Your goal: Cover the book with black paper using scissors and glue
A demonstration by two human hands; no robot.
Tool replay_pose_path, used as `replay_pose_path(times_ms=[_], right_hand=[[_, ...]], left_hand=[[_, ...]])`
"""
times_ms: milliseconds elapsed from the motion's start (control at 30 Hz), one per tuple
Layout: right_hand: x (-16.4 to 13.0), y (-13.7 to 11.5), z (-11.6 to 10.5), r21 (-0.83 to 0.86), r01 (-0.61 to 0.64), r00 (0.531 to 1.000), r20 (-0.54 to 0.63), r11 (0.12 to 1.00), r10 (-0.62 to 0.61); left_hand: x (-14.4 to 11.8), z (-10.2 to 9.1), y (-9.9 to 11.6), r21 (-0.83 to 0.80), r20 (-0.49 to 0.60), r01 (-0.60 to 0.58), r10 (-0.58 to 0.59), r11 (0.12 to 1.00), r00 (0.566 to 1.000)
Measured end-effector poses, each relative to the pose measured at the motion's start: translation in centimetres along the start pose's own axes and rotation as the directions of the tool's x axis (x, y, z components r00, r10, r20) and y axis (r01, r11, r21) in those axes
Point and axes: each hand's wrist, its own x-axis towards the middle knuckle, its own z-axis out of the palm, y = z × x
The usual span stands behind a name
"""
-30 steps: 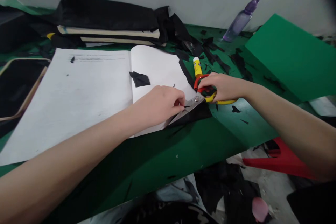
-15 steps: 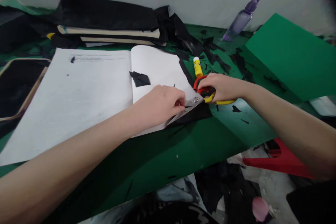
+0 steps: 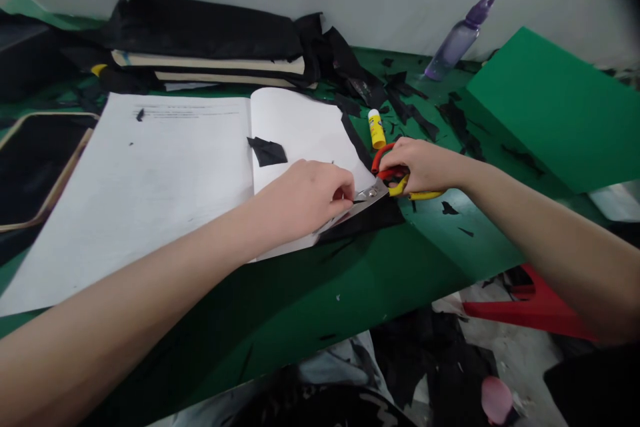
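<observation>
Two hands meet over the black fabric [image 3: 373, 217] at the bench [image 3: 350, 280] edge: right hand [image 3: 425, 163] fingers clamped on scissors [image 3: 387, 188], blades pointing left toward left hand [image 3: 307, 197], whose fingers pinch the fabric.

On the table [image 3: 310, 287] a big sheet of paper [image 3: 150, 173] lies to the left, with a cloth scrap [image 3: 267, 151] on it. The scissors [image 3: 383, 190] lie just right of the paper, over a piece of cloth [image 3: 370, 219]. A glue stick [image 3: 376, 129] lies just behind them, a spray bottle [image 3: 457, 38] farther back by the wall, and a tray [image 3: 30, 167] left of the paper.
</observation>
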Motion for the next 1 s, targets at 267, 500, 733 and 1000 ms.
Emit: replay_pose_path(times_ms=[267,500,733,1000], right_hand=[[-1.2,-0.4,-0.5,0.105,-0.152,0.985,-0.071,0.983,0.16],[-2.4,-1.1,-1.1,0.297,-0.288,0.901,-0.237,0.91,0.362],[-1.2,-3.3,-1.3,0.436,-0.423,0.587,-0.536,0.795,0.607],[2.8,-5.3,-0.3,0.696,-0.263,0.289,-0.604,0.668,0.743]], left_hand=[[-1.9,-5.2,1.8,0.06,-0.324,0.082,-0.058,0.995,0.944],[-6.1,-7.5,3.3,0.304,-0.539,0.144,0.045,0.942,0.841],[-9.7,-1.4,2.7,0.34,-0.011,-0.108,0.118,0.934,0.993],[-12.3,2.1,2.8,0.354,0.009,-0.038,0.038,0.935,0.999]])
